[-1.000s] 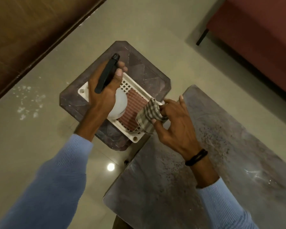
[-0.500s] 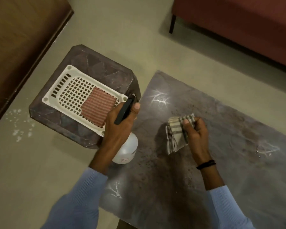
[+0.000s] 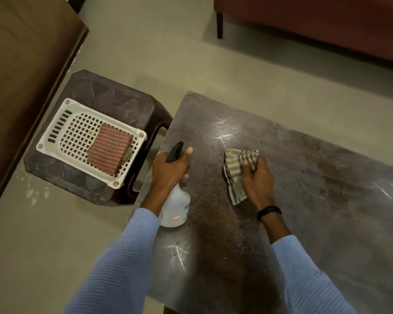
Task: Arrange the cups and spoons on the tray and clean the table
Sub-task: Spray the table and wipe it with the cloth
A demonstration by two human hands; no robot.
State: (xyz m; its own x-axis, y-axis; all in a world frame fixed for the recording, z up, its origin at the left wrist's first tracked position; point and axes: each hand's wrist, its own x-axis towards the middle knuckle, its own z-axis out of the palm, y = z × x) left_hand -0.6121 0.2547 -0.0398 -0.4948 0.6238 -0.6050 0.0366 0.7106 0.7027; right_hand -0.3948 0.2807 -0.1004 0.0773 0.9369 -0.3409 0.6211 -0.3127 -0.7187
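Note:
My left hand (image 3: 169,169) grips the black trigger head of a white spray bottle (image 3: 176,208) over the left part of the dark stone table (image 3: 304,211). The bottle's nozzle points away from me. My right hand (image 3: 255,180) holds a crumpled checked cloth (image 3: 235,171) just above or on the tabletop, to the right of the bottle. A white perforated tray (image 3: 77,130) sits on a dark brown stool (image 3: 114,103) to the left of the table. In it lies a folded red striped cloth (image 3: 109,150). No cups or spoons are in sight.
A dark wooden piece of furniture (image 3: 25,64) fills the far left. A red sofa (image 3: 315,21) with a black leg stands at the back right. Beige floor (image 3: 157,64) surrounds the stool and table. White specks mark the floor by the stool.
Both hands left the tray on the stool and came over the table. The left hand carried the spray bottle, the right hand the checked cloth. The view swung right.

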